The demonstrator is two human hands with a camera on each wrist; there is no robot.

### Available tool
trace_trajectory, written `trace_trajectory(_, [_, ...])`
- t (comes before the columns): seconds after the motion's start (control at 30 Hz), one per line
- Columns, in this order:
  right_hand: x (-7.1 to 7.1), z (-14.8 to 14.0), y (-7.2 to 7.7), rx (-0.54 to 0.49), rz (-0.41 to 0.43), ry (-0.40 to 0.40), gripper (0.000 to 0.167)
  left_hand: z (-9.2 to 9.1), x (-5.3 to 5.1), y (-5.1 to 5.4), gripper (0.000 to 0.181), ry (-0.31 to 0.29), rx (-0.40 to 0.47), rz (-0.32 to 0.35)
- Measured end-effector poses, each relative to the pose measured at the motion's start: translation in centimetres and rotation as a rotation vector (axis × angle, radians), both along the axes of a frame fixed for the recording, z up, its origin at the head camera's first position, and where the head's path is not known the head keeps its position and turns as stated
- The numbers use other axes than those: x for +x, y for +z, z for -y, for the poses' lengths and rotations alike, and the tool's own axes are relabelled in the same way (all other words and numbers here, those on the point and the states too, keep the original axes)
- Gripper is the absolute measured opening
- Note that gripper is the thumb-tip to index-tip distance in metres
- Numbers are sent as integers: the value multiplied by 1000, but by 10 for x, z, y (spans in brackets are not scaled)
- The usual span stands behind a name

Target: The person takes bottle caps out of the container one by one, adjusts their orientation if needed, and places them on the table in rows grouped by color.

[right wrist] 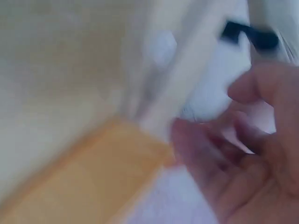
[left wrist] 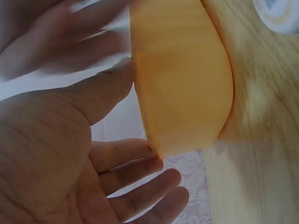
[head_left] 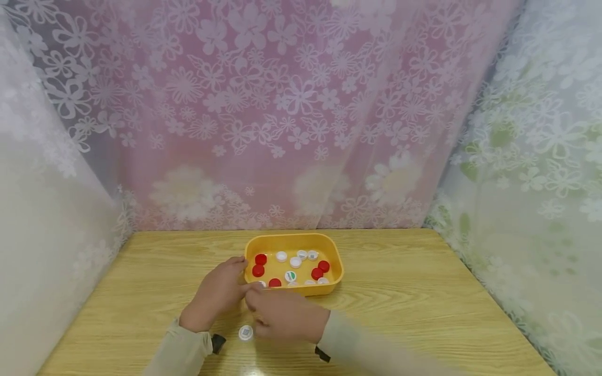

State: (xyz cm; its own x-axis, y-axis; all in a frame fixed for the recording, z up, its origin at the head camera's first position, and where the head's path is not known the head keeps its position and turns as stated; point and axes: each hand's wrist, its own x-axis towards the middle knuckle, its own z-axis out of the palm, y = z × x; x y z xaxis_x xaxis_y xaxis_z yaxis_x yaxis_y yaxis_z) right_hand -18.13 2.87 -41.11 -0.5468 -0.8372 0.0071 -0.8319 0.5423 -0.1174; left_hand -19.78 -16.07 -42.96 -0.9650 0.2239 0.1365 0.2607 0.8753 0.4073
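A yellow tray (head_left: 293,239) holds several red caps (head_left: 258,270) and several white caps (head_left: 295,262). My left hand (head_left: 220,288) grips the tray's left end. In the left wrist view, its thumb (left wrist: 105,91) and fingertips (left wrist: 152,151) touch the tray's rim. Just in front of the tray's near left corner is my right hand (head_left: 287,315), blurred, with bent fingers. The right wrist view shows a gap between its thumb and fingers, with no thing seen there. A single white cap (head_left: 245,332) with a printed square code lies on the table, near the right hand.
The tray stands on a wood-grain table (head_left: 400,324). A pink floral curtain (head_left: 282,130) hangs behind the table. Pale floral cloths (head_left: 531,183) close off both sides. Black straps (head_left: 218,343) circle both sleeved wrists.
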Motion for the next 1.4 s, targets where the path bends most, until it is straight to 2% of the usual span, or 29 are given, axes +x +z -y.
trace_trajectory(0.13, [-32, -15, 34, -138, -58, -86, 17, -2, -3, 2, 69, 7, -3, 18])
trace_trajectory(0.2, [-54, -24, 45, -128, -82, -119, 18, -3, -4, 3, 72, 11, 6, 38])
trace_trajectory(0.27, [-75, -31, 49, -51, -95, -128, 21, -4, -5, 2, 73, 12, 14, 54])
trace_trajectory(0.33, [-93, -37, 45, 75, -99, -105, 24, -5, -6, 0, 73, 12, 17, 64])
trace_trajectory(0.47, [-115, -44, 26, 342, -79, -30, 30, -7, -7, -5, 73, 12, 22, 74])
trace_trajectory(0.57, [-120, -43, 10, 481, -81, 20, 26, -8, -8, -8, 72, 10, 24, 77])
trace_trajectory(0.63, [-120, -41, 0, 530, -92, 47, 22, -9, -8, -8, 72, 7, 20, 74])
trace_trajectory(0.73, [-119, -36, -8, 563, -120, 74, 20, -10, -7, -8, 71, 3, 14, 65])
trace_trajectory(0.83, [-117, -31, -9, 577, -135, 63, 23, -11, -6, -6, 72, 10, 14, 70])
trace_trajectory(0.93, [-119, -28, -9, 577, -133, 40, 21, -10, -5, -5, 72, 18, 14, 76])
trace_trajectory(1.1, [-128, -25, -12, 525, -84, 32, 14, -10, -4, -2, 72, 26, 21, 70])
trace_trajectory(1.23, [-134, -24, -16, 477, -44, 48, 23, -9, -2, -1, 72, 27, 31, 68])
trace_trajectory(1.4, [-141, -18, -24, 434, -39, 49, 32, -4, -1, 0, 69, 38, 26, 32])
